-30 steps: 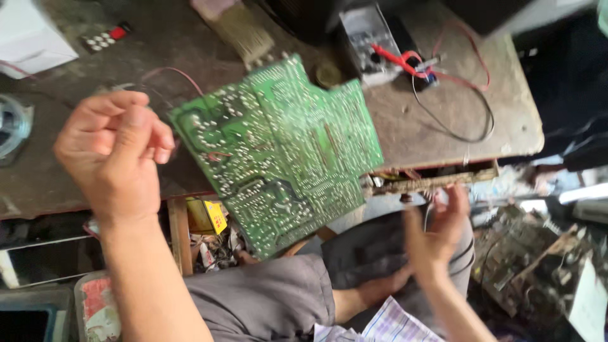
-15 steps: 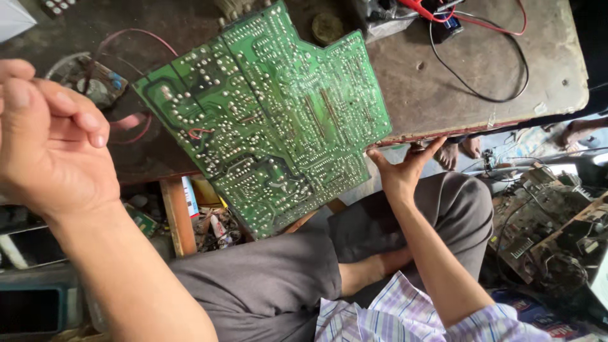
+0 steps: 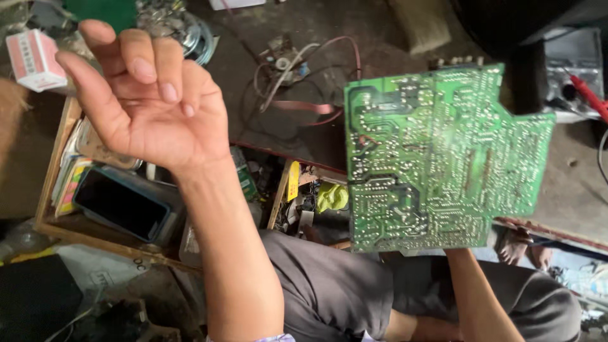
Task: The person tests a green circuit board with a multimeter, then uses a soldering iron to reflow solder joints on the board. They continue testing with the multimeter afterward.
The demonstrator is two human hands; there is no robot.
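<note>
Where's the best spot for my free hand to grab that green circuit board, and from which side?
Judging by its pose, take the green circuit board by its bare left edge, coming from the left with the empty left hand. The solder side faces you and the right arm already props it from below, so pinch only the rim.

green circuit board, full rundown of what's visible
The green circuit board is a large, roughly rectangular panel with a step cut out of its upper right corner. Its solder side faces the camera: pale traces and many small silvery joints, with some brownish staining near the middle. It is held up above the cluttered workbench, slightly tilted. The right forearm rises to its lower edge and seems to support it from behind; the right hand itself is hidden. The left hand is raised, open and apart from it.
</note>
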